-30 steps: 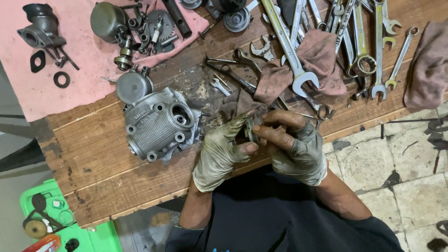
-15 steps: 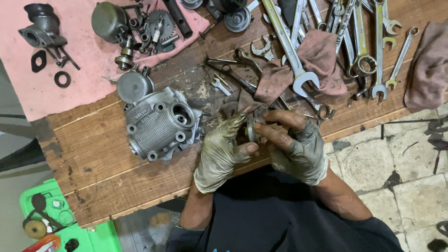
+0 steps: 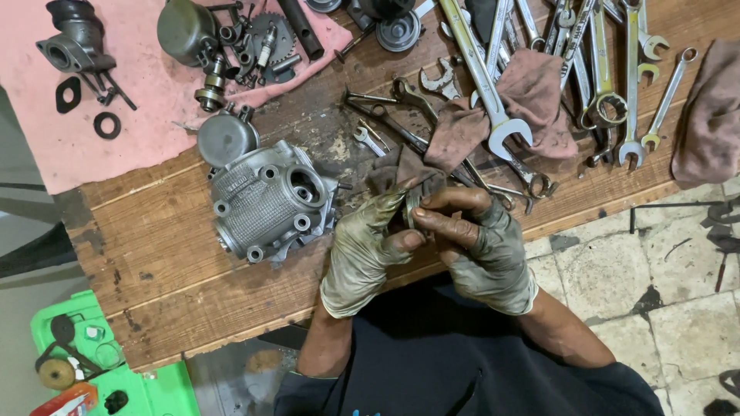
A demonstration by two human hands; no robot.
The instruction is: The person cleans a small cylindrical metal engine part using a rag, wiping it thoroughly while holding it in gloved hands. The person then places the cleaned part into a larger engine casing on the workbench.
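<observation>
My left hand [image 3: 362, 250] and my right hand [image 3: 478, 246], both in dirty fingerless gloves, meet over the front edge of the wooden bench [image 3: 169, 285]. Together they pinch a small round metal part [image 3: 411, 209], mostly hidden by the fingers. A grey finned engine cylinder head [image 3: 270, 202] lies on the bench just left of my left hand, not touched. A brown rag [image 3: 401, 166] sits right behind my fingers.
Several spanners [image 3: 609, 69] lie spread over the bench's far right with reddish rags [image 3: 532, 96]. A pink cloth [image 3: 131, 92] at the far left carries engine parts and gaskets. A green tray [image 3: 77, 362] stands on the floor at lower left. Tiled floor lies to the right.
My hands have stayed in place over the bench edge; the fingers have shifted slightly around the small part. The rest is unchanged.
</observation>
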